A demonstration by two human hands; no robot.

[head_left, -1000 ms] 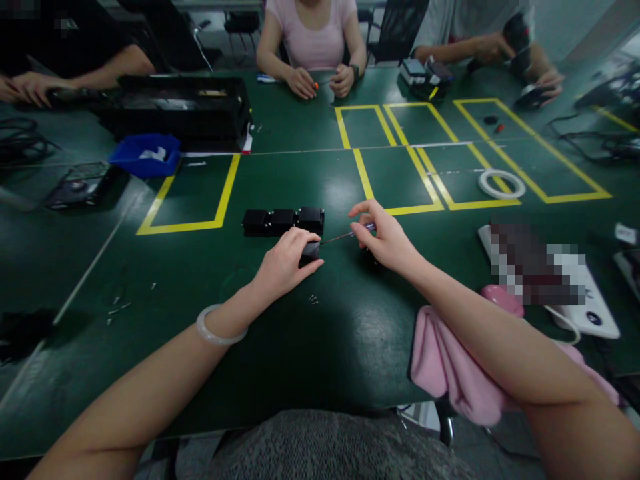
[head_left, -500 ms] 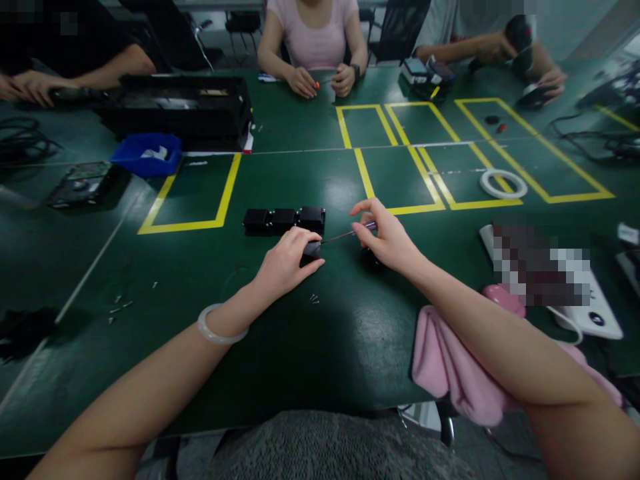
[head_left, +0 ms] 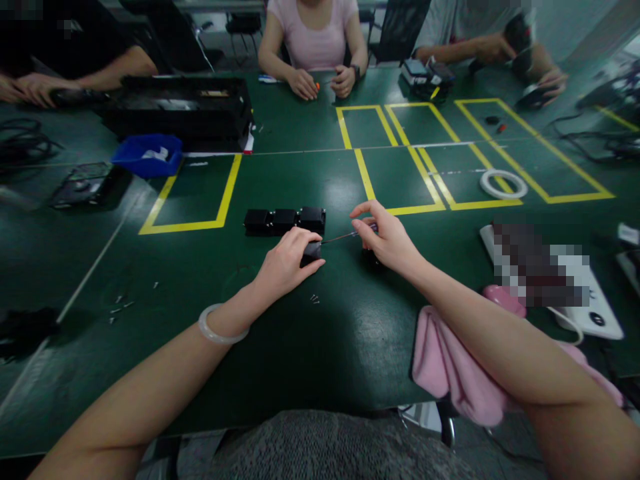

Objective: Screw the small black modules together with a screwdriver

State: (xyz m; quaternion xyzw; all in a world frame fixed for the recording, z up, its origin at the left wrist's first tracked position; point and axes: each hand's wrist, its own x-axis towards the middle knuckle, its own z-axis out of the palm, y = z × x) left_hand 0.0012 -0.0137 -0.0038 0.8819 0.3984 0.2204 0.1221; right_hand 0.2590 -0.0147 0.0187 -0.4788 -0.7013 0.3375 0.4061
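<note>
My left hand [head_left: 289, 260] is closed around a small black block [head_left: 313, 251] on the green table. In my right hand [head_left: 385, 233] is a thin screwdriver [head_left: 345, 236], its shaft running leftward to the block's right side. Thumb and fingers pinch the handle, which they partly cover. Just beyond my left hand lies a row of joined black blocks [head_left: 285, 219] with shiny screws at the ends. Several loose screws [head_left: 314, 299] lie on the table nearer to me, and more screws [head_left: 119, 305] are farther left. A dark object under my right hand is mostly hidden.
A pink cloth [head_left: 450, 373] hangs over the front edge under my right forearm. A white tape ring [head_left: 503, 184], a blue bin [head_left: 147, 157] and a long black housing [head_left: 175, 117] stand farther back. Across the table, several people work with their hands.
Both hands keep almost the same pose, with the screwdriver tip still at the block. Only a slight shift of the whole view shows.
</note>
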